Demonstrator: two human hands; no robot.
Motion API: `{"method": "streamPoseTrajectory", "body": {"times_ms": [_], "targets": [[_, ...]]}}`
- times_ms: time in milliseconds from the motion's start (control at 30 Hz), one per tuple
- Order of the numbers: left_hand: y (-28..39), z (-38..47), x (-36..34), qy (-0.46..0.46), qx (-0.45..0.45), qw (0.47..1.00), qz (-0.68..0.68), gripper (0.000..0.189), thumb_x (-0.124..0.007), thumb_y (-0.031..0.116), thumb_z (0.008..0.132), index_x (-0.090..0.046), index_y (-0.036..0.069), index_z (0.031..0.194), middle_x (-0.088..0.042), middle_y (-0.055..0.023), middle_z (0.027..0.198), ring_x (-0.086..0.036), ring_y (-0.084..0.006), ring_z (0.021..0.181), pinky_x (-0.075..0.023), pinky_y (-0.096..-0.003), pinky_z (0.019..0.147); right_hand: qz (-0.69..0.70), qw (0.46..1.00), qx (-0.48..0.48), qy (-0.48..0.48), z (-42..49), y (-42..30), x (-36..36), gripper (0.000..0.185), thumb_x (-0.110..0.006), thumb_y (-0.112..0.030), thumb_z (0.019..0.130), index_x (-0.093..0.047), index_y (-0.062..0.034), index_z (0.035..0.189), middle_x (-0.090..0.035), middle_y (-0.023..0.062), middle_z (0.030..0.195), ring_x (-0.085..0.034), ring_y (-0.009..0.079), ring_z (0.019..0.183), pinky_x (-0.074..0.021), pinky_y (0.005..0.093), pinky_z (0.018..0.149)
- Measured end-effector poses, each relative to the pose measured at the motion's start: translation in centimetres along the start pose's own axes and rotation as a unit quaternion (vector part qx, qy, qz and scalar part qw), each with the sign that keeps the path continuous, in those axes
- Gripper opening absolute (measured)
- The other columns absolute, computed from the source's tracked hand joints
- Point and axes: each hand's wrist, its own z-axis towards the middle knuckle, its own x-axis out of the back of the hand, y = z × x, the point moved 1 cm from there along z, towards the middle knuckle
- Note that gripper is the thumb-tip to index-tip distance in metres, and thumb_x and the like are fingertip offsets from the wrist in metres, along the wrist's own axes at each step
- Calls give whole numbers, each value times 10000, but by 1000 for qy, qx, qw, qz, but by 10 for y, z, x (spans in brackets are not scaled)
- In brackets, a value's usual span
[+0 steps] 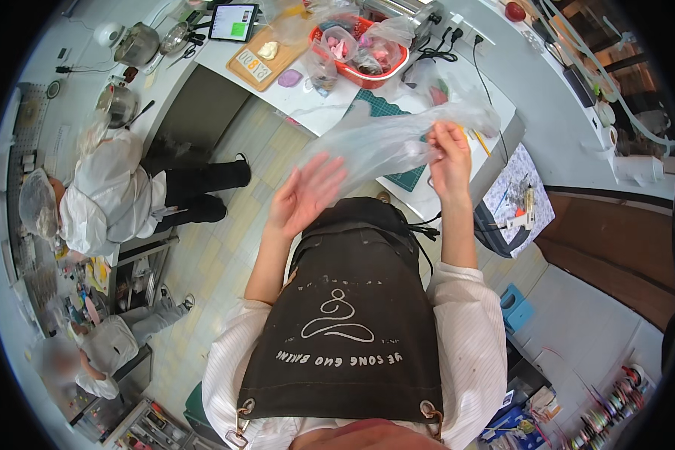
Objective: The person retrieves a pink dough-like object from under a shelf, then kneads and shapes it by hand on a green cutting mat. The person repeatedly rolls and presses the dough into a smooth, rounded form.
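A clear plastic bag [382,140] stretches between my two hands, above the front edge of the white table. The fingers of my right hand [449,154] pinch the bag's gathered part at the right. My left hand [310,191] is spread, palm up, against or under the bag's wide left end; its fingertips show through the film. Partly hidden below the bag lies a green cutting mat [408,177]. Behind stands a red plastic basket [371,80] with bagged pink pieces. To its left, a wooden board [242,63] holds a white lump of dough-like material [268,50] and a number card.
A tablet [233,22] stands at the table's back. A purple flat piece [289,78] lies near the board. Power cables [439,53] run at the back right. A hot glue gun [520,219] rests on a side surface at right. Two people are at the left counters.
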Motion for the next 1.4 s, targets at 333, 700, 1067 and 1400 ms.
{"method": "streamPoseTrajectory", "body": {"times_ms": [333,700,1067,1400], "targets": [[15,-22,8,107,-73,990,54,450,-464,232,1088,-458,-28,1455,-546,-210,1436,-582,-318,1287,-543,-385,1018,20,998,47,44,15,-38,77,120,-659,-121,988,-644,-40,1075,-654,35,936,-581,65,781,-390,170,557],[9,-17,29,268,-117,916,275,210,-704,65,944,-665,-3,1138,-678,-58,934,-636,-150,843,-513,-286,768,-57,998,23,22,10,-50,85,261,-610,-205,1020,-613,-43,1225,-650,95,1281,-610,245,1169,-523,377,872],[9,-39,76,360,-64,818,445,161,-691,142,976,-718,3,1052,-634,-13,792,-552,-90,711,-446,-245,674,-114,931,185,294,-2,-132,205,258,-605,-210,1016,-618,-50,1217,-667,75,1184,-641,208,1071,-530,364,836],[31,-55,138,381,-198,587,687,100,-712,101,941,-732,6,964,-728,-56,860,-666,-112,762,-487,-247,677,-177,920,178,300,84,-118,208,213,-681,-165,980,-641,4,1102,-670,109,1113,-673,242,1040,-583,368,883]]}}
